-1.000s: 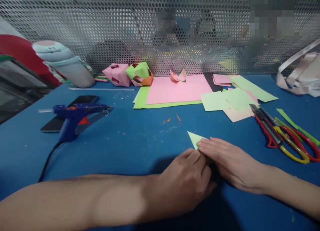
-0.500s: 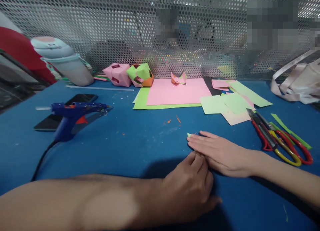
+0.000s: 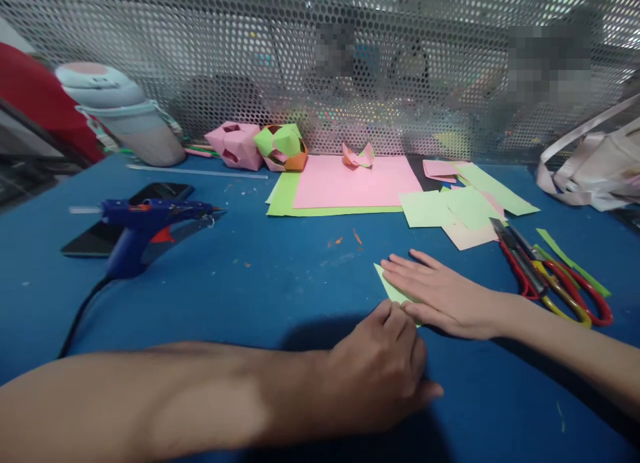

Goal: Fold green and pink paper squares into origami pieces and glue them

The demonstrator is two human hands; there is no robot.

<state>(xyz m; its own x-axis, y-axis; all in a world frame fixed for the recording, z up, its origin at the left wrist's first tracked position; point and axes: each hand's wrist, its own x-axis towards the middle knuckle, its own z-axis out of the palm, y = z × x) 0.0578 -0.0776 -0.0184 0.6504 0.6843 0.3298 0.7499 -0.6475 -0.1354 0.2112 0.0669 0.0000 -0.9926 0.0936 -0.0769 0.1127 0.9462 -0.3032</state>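
A small piece of light green paper [image 3: 393, 291] lies on the blue table, mostly covered by my hands; one corner and its left edge show. My right hand [image 3: 440, 293] lies flat over it, fingers stretched out and pointing left. My left hand [image 3: 385, 369] is closed, with thumb and fingertips pinched at the paper's near edge, just below the right hand's fingers. What exactly sits between those fingertips is hidden.
A blue glue gun [image 3: 145, 226] rests over a black phone [image 3: 90, 241]. At right lie a box cutter [image 3: 523, 263], scissors [image 3: 570, 289] and green paper sheets [image 3: 430, 208]. Behind are a pink sheet [image 3: 355, 189], folded paper shapes [image 3: 237, 145], a bottle [image 3: 145, 133] and a perforated metal panel [image 3: 280, 56].
My right hand has shifted slightly up and right, showing more of the light green paper. My left hand stays closed in nearly the same place.
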